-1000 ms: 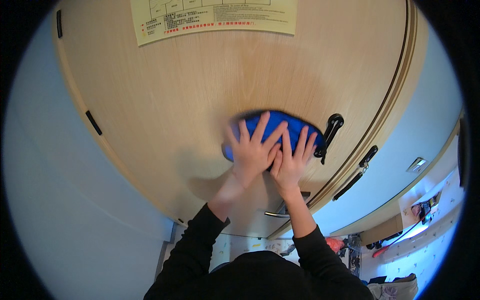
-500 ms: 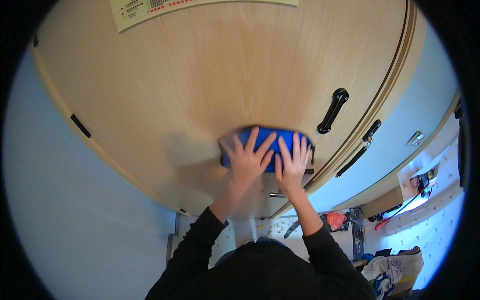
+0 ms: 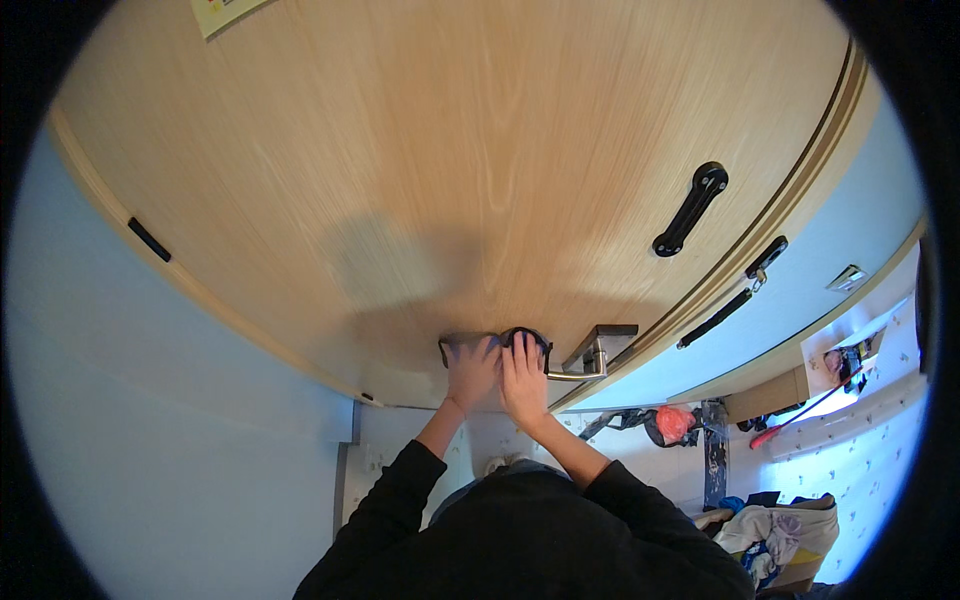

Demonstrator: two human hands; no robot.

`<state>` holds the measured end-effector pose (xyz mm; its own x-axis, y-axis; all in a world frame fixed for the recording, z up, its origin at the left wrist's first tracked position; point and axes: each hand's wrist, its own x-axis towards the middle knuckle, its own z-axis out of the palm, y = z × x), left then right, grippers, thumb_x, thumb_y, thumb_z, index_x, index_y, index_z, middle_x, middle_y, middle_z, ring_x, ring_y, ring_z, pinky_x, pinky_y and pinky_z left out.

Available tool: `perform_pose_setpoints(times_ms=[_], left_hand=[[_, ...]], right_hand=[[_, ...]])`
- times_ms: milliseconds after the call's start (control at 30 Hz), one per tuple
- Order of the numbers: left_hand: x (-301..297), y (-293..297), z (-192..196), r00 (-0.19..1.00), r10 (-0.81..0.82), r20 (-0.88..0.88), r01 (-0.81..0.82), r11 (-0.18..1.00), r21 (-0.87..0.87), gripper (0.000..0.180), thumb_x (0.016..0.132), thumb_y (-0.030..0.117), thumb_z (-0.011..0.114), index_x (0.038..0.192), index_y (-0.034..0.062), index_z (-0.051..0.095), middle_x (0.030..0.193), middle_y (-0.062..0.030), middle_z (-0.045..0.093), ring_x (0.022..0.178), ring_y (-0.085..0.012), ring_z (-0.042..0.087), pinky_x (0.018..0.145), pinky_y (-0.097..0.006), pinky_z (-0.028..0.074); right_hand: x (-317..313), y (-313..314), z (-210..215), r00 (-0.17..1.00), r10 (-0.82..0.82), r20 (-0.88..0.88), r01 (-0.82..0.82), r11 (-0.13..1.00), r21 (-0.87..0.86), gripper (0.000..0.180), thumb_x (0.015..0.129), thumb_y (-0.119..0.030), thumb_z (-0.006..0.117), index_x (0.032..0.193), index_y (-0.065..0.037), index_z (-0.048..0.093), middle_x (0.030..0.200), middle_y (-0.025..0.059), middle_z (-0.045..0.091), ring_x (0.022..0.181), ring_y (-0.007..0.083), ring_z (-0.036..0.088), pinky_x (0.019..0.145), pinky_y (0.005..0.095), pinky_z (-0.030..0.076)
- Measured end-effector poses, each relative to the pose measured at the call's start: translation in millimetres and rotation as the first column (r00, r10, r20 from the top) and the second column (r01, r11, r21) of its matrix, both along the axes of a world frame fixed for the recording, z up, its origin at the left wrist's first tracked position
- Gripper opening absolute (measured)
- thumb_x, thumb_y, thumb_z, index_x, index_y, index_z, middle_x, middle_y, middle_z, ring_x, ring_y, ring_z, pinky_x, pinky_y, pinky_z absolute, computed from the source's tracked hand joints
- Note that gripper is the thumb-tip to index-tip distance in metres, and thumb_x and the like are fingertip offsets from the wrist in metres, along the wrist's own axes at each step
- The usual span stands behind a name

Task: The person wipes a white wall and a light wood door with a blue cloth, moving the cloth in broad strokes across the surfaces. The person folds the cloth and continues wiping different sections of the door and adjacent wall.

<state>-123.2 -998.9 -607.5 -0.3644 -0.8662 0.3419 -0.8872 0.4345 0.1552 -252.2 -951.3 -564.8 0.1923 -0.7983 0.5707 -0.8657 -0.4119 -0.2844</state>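
Note:
Both my hands are low in front of the pale wooden door, side by side, on a blue, dark-edged pouch-like thing. Little of it shows: dark rims stand out past my fingertips, and some blue peeks between the fingers. My left hand covers its left part and is blurred. Over the right part lies my right hand, its fingers close together and bent over the dark rim. My palms hide the rest. Just right of my right hand is the metal lever handle of the door.
A black pull handle is fixed on the door at the right. Beyond the door frame hangs a black strap, near a wall switch. Clothes are piled at the lower right, and a red bag lies on the floor.
Both hands have moved down and closer together with the blue thing. Its broad blue face, spread under my fingers before, is now mostly hidden. The lever handle is more fully in view.

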Motion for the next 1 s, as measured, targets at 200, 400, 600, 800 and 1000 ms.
perform_pose_setpoints(times_ms=[200,400,600,800,1000], left_hand=[[-7.3,-7.9,65.0,0.988,0.115,-0.100,-0.143,0.930,-0.338,0.034,0.086,0.035,0.051,0.118,0.0247,0.059,0.132,-0.0206,0.044,0.113,-0.0553,0.041,0.098,-0.077,0.009],[-25.1,-43.1,163.5,0.927,0.012,-0.375,-0.260,0.740,-0.620,0.036,0.087,0.040,0.053,0.118,0.0236,0.056,0.132,-0.0254,0.041,0.119,-0.0599,0.029,0.096,-0.080,0.006],[-22.1,-34.2,96.5,0.978,0.030,-0.205,-0.150,0.785,-0.601,0.032,0.083,0.043,0.057,0.104,0.0197,0.060,0.130,-0.0240,0.040,0.115,-0.0630,0.029,0.092,-0.083,0.007],[-33.1,-31.7,115.2,0.965,-0.007,-0.263,-0.168,0.754,-0.635,0.031,0.082,0.040,0.059,0.103,0.0169,0.060,0.131,-0.0256,0.040,0.115,-0.0640,0.029,0.092,-0.083,0.006],[-42.5,-50.3,309.0,0.934,-0.051,-0.353,-0.234,0.659,-0.715,0.054,0.085,0.034,0.057,0.133,0.0115,0.050,0.150,-0.0249,0.025,0.135,-0.0581,0.011,0.102,-0.073,0.007]], right_hand=[[4.2,-4.2,72.0,0.998,-0.066,0.015,0.068,0.992,-0.109,0.048,0.085,-0.015,0.057,0.131,-0.003,0.048,0.140,0.0271,0.037,0.126,0.0456,0.038,0.098,0.0623,0.032],[-8.8,-40.3,159.0,0.984,-0.116,0.134,0.163,0.887,-0.432,0.044,0.084,-0.017,0.060,0.128,-0.013,0.055,0.143,0.0189,0.040,0.129,0.0439,0.036,0.101,0.0621,0.024],[-22.8,-26.7,109.3,0.998,-0.040,-0.050,0.023,0.952,-0.305,0.047,0.084,-0.015,0.058,0.130,-0.007,0.052,0.146,0.0153,0.037,0.135,0.0381,0.029,0.105,0.0604,0.022],[-38.2,-24.4,129.7,0.998,0.040,-0.045,-0.049,0.970,-0.237,0.042,0.083,-0.014,0.055,0.125,-0.009,0.057,0.144,0.0056,0.041,0.134,0.0257,0.035,0.103,0.0562,0.027],[-35.8,-54.8,292.3,0.998,-0.006,0.068,0.045,0.805,-0.592,0.043,0.086,-0.012,0.057,0.129,-0.015,0.058,0.147,0.0134,0.038,0.138,0.0363,0.030,0.111,0.0570,0.014]])
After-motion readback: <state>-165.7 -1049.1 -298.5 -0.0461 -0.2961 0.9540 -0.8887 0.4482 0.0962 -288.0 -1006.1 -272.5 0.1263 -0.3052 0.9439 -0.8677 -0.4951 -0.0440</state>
